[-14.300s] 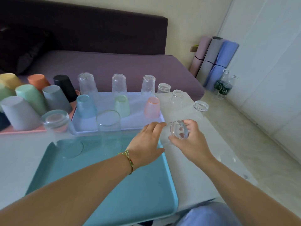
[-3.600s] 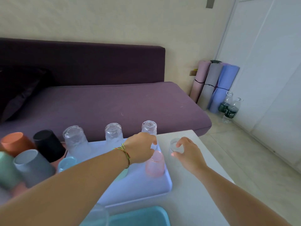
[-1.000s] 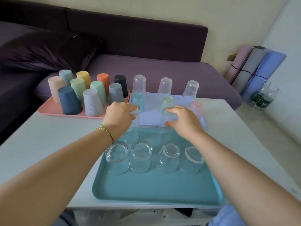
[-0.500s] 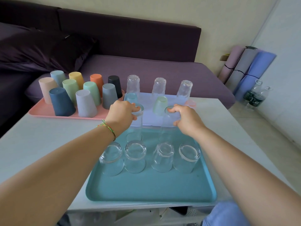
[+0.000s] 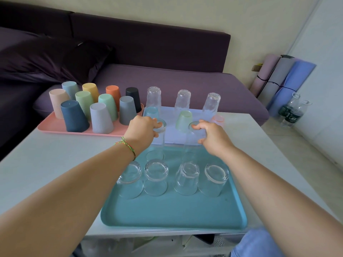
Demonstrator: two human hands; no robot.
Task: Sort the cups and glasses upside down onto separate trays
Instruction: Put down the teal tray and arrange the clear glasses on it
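Two tall glasses [image 5: 159, 143] [image 5: 190, 144] (sides barely visible): left hand [image 5: 142, 131] grips one top, right hand [image 5: 213, 138] the other.

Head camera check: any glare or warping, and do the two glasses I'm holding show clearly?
Head view: wide-angle warp bows the sofa and table edges; soft light, no harsh glare; the held left glass and right glass are crisp on top, walls fading into the teal tray.

Purple sofa [image 5: 167, 78] against cream wall [image 5: 185, 13], rolled mats [image 5: 282, 78] beside.
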